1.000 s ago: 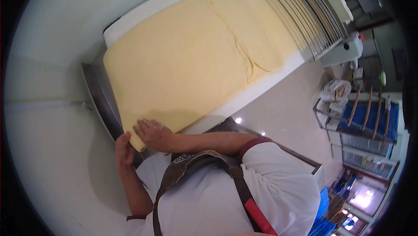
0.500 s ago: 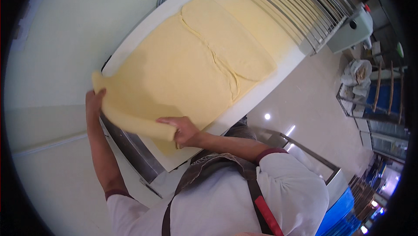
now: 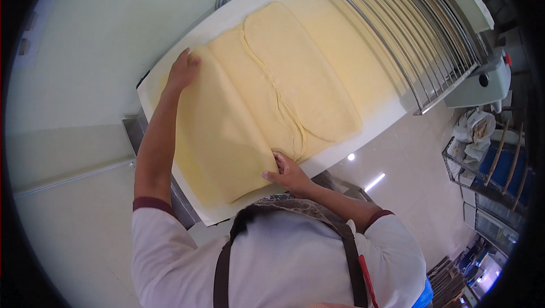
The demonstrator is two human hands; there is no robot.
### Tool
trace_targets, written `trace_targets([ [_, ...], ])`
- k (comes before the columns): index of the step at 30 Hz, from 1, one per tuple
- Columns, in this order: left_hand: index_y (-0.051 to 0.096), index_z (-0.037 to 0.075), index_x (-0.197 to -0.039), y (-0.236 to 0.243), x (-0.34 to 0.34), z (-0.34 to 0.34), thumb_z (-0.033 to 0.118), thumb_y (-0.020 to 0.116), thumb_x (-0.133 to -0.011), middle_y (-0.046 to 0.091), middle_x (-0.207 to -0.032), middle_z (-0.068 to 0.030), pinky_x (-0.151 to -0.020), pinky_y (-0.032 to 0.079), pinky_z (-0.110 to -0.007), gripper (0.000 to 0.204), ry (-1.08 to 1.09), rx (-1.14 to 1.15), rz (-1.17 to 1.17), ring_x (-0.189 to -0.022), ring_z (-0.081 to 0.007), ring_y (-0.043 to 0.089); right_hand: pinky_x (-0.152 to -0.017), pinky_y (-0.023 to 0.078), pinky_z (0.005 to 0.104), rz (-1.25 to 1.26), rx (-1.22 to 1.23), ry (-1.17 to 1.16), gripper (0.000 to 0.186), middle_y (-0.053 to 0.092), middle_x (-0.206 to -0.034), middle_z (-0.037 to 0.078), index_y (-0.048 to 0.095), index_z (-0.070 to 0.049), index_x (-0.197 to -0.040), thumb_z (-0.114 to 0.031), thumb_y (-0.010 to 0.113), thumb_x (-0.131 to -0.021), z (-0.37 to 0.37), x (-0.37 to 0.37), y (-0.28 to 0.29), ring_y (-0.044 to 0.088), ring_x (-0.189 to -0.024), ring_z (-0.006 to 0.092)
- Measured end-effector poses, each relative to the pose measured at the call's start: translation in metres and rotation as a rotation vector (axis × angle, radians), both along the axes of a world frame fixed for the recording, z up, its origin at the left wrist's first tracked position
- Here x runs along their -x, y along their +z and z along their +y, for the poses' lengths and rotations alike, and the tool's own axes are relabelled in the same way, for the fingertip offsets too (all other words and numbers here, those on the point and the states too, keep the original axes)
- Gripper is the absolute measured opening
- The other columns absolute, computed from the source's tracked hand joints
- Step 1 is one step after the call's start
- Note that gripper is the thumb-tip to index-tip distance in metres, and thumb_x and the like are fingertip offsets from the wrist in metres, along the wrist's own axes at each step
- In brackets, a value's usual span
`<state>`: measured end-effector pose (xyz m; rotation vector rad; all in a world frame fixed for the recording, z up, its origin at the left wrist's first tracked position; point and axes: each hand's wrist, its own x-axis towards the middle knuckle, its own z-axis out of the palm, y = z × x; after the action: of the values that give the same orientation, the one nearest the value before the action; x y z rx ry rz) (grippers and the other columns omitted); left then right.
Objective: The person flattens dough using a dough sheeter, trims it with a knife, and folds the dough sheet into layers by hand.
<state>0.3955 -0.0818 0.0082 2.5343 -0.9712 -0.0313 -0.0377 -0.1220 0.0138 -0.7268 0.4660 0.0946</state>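
A wide, pale yellow sheet of dough (image 3: 221,126) lies on a white belt surface. Its near end is folded over, and the flap's edge runs between my two hands. My left hand (image 3: 183,70) grips the flap at its upper left corner. At the lower right corner my right hand (image 3: 290,176) holds the same edge, thumb on top and fingers partly hidden. Beyond the flap, the dough's far end (image 3: 306,75) is also folded over, its uneven edge making a wavy seam across the sheet.
A curved metal bar guard (image 3: 392,41) spans the white belt (image 3: 392,101) at the far right, beside a grey machine housing (image 3: 482,84). A pale wall (image 3: 85,81) borders the left side. Right of the belt, a wire rack (image 3: 460,166) holds bags above a shiny floor.
Both hands have carried the dough's lifted near edge away from me and to the right. The near end now lies folded over the sheet, closer to the seam.
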Motion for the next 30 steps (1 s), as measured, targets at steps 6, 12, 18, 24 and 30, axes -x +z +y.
trace_targets([
  [6,0.068,0.003,-0.091,0.010,-0.044,-0.034,0.033,0.066,-0.088,0.066,-0.079,-0.0034,-0.068,0.046,-0.031,0.030,-0.135,-0.056,0.561,-0.073,-0.0129,0.058,-0.101,0.041,0.0309,0.086,0.321,0.176,0.058,0.053,-0.127,0.010,0.037,0.003,-0.136,-0.005,0.065,-0.086,-0.007,0.000,-0.017,0.052,-0.117,0.0155],
  [12,0.064,0.004,-0.099,0.012,-0.049,-0.033,0.040,0.070,-0.084,0.065,-0.089,-0.0038,-0.079,0.046,-0.029,0.039,-0.256,-0.063,0.626,-0.088,-0.0134,0.059,-0.101,0.041,0.0315,0.212,0.164,0.095,0.060,0.054,-0.126,0.012,0.038,0.004,-0.136,-0.004,0.066,-0.084,-0.004,-0.017,0.013,0.053,-0.116,0.0166],
  [18,0.055,0.004,-0.121,0.009,-0.033,-0.003,0.040,0.064,-0.090,0.061,-0.110,-0.0076,-0.092,0.044,-0.033,0.048,-0.418,0.340,0.538,-0.104,-0.0201,0.056,-0.099,0.043,0.0320,0.326,0.408,0.056,0.058,0.058,-0.121,0.013,0.041,0.005,-0.133,-0.009,0.068,-0.083,0.015,-0.026,0.012,0.056,-0.112,0.0181],
  [24,0.061,0.008,-0.118,0.036,-0.005,-0.043,0.057,0.063,-0.083,0.066,-0.106,-0.0108,-0.093,0.046,-0.039,0.060,0.020,-0.236,0.329,-0.106,-0.0267,0.061,-0.093,0.046,0.0312,0.352,0.411,0.036,0.052,0.060,-0.116,0.014,0.046,0.005,-0.127,-0.011,0.069,-0.083,0.013,-0.024,0.011,0.059,-0.105,0.0180],
  [30,0.071,0.008,-0.096,0.036,0.011,-0.045,0.057,0.064,-0.080,0.068,-0.088,-0.0162,-0.082,0.050,-0.041,0.052,0.129,0.149,-0.091,-0.090,-0.0324,0.065,-0.093,0.047,0.0302,0.240,0.272,0.099,0.048,0.062,-0.116,0.011,0.049,0.005,-0.127,-0.010,0.069,-0.086,-0.009,-0.031,0.048,0.059,-0.105,0.0157],
])
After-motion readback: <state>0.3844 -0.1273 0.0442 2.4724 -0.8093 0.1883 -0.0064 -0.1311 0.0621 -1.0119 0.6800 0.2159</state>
